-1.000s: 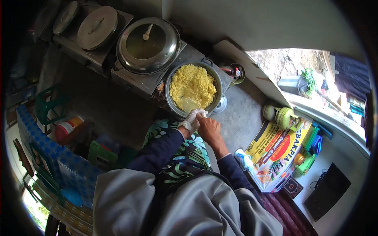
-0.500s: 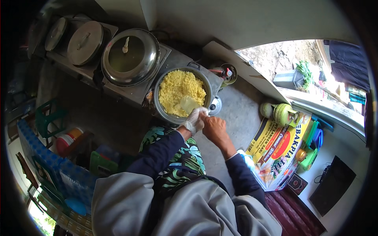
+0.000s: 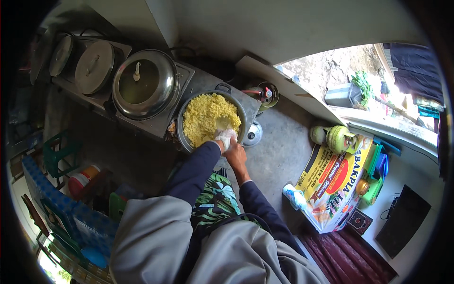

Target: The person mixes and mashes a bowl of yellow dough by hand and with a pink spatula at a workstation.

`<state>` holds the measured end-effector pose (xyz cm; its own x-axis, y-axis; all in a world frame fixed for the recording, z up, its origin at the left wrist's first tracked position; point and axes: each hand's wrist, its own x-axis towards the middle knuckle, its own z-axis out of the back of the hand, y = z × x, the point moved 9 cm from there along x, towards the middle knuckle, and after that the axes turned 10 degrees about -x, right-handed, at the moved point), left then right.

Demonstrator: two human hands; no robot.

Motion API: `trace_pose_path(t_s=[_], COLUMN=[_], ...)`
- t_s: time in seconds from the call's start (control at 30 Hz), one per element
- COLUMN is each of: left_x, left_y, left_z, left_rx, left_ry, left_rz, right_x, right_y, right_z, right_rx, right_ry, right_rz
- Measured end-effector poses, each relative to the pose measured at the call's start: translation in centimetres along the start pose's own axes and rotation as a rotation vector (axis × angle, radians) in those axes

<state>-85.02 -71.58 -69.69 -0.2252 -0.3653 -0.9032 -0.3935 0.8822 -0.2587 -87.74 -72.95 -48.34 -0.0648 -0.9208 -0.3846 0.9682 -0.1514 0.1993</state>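
Yellow grain-like food (image 3: 203, 118) lies heaped in a round grey metal pot (image 3: 235, 102), which stands at the right-hand end of the stove counter. A translucent scoop (image 3: 222, 123) is set into the food toward the near right side of the pot. The left hand (image 3: 225, 136), in a thin white glove, is at the near end of the scoop with its fingers curled around it; the grip itself is partly hidden. The right hand (image 3: 236, 154), bare, is bent against the gloved hand at the near rim; whether it grasps the scoop as well cannot be told. Both forearms are in dark sleeves.

Left of the pot, a large glass-topped lid (image 3: 142, 87) covers a pan, with a flat metal lid (image 3: 96, 68) beyond. A green gas cylinder (image 3: 338, 138) stands well apart, to the right.
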Motion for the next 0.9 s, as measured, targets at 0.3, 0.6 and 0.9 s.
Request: trace_pose_path(t_s=[0.3,0.6,0.9], left_x=[-11.0,-1.5,-5.3], left_y=[-10.6,-10.0,-6.6], left_z=[-9.9,0.2,-2.0], left_rx=[-0.698,-0.48,-0.29], left_ry=[0.542,0.618,0.202], left_rz=[-0.028,-0.253,-0.021], right_x=[3.9,10.9,3.4], right_y=[5.8,11.0,3.8], right_z=[12.8,3.6,3.1], right_rx=[-0.384,-0.333,-0.196], right_ry=[0.123,0.335,0.032], right_rz=[0.486,0.446,0.231])
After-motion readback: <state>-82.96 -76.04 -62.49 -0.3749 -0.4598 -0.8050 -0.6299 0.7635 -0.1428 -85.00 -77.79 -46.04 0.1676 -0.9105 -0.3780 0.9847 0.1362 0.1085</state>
